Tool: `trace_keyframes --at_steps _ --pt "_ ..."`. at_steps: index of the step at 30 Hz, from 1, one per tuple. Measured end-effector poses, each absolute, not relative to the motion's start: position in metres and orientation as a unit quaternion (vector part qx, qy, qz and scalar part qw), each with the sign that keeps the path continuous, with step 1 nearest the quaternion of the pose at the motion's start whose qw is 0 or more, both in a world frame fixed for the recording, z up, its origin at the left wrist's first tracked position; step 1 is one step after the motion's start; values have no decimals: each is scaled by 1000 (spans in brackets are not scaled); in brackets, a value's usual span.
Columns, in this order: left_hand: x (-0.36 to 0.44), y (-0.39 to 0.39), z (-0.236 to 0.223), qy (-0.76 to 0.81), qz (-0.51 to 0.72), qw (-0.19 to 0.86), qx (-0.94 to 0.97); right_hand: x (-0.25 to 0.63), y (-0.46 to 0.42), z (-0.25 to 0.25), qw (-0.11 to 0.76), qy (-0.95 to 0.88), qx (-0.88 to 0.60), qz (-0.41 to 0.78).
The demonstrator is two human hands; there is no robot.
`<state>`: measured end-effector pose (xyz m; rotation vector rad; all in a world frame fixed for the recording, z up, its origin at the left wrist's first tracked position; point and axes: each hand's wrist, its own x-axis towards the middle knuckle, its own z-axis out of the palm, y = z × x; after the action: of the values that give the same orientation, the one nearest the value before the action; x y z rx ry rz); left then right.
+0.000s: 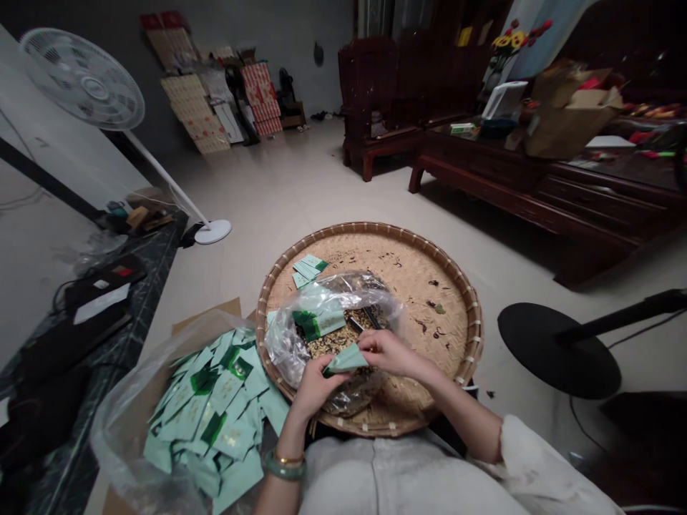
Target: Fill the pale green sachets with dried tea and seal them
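Observation:
Between my two hands is a small pale-green packet point(348, 360), held over an open clear plastic bag point(282, 350). My left hand point(314, 386) grips its left end, fingers closed. The fingers of my right hand point(387, 352) pinch its right end. Loose grainy dried mix point(326, 345) fills the bag, and a dark-handled tool point(370, 318) lies in it, its kind partly hidden. Another green packet point(330, 323) rests on the mix. The bag sits in a round woven bamboo tray point(413, 247), where several flat packets point(308, 269) lie at the far left.
Left of the tray, a plastic-lined box point(115, 429) holds many green packets point(215, 400). A white standing fan point(213, 231) is farther left, beside a dark marble ledge point(155, 286). A black round stand base point(558, 350) is at right. Dark wooden furniture point(483, 172) stands behind.

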<state>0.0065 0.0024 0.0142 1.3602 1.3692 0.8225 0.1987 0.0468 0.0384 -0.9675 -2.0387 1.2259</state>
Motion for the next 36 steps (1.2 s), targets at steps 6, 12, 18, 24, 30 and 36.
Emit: trace_keyframes --at_steps 6,12,18,24,30,36 --pt "5 -1 13 538 295 488 621 201 48 45 189 -797 -301 487" --pt "0 -3 13 528 312 486 623 187 51 26 216 -790 -343 460" --pt "-1 1 7 552 337 492 583 186 50 29 322 -760 -377 421" --pt "-6 5 -8 563 394 483 543 191 49 40 416 -645 -396 505" --pt "-11 6 -16 573 431 472 513 188 45 45 408 -523 -426 615" --pt "-12 3 -11 502 471 505 521 184 43 36 413 -532 -432 601"
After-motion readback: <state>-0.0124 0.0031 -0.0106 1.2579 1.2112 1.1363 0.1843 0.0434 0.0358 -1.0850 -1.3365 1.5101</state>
